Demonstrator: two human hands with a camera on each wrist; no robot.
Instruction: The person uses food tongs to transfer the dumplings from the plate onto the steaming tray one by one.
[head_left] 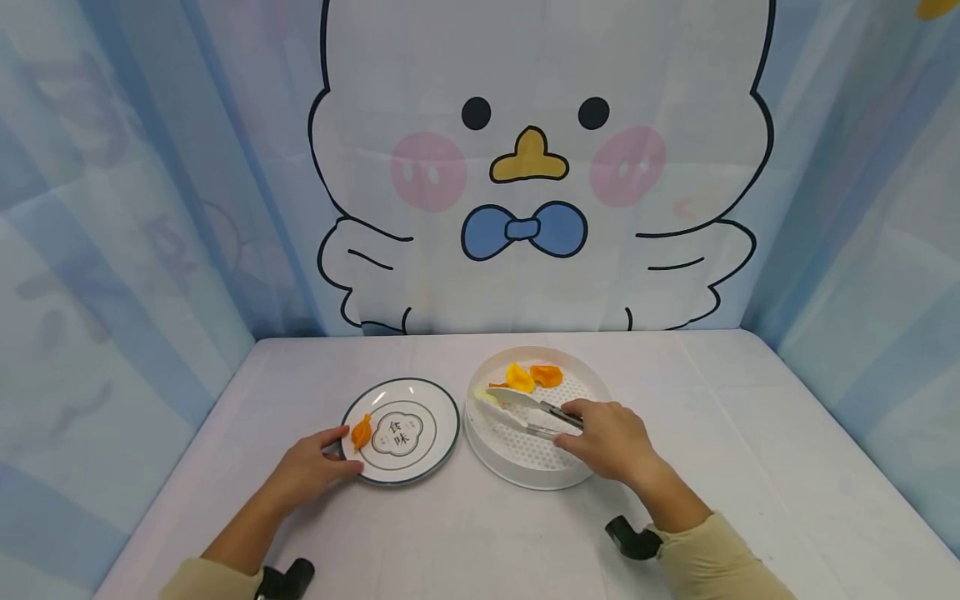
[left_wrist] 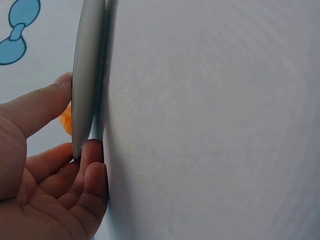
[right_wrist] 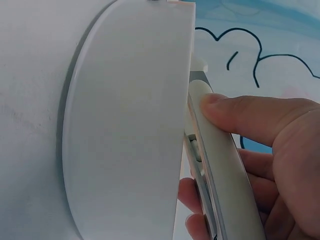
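A white plate [head_left: 431, 446] with a dark green rim and printed characters lies on the left of the table. My left hand [head_left: 311, 471] grips its left edge between thumb and fingers. Near that edge, an orange petal-like piece [head_left: 362, 432] lies on the plate. My right hand [head_left: 611, 437] holds metal tongs [head_left: 551, 408] with pale handles over a round white perforated tray [head_left: 555, 477]. Inside it are a yellow petal-like piece [head_left: 519, 378], an orange one [head_left: 547, 376] and a pale yellow one [head_left: 491, 398] by the tong tips. Whether the tips touch it, I cannot tell.
A white cloth covers the table [head_left: 480, 542]. Behind it hangs a curtain [head_left: 540, 283] with a cartoon figure, and blue-white curtains stand at both sides. The plate and tray sit close side by side.
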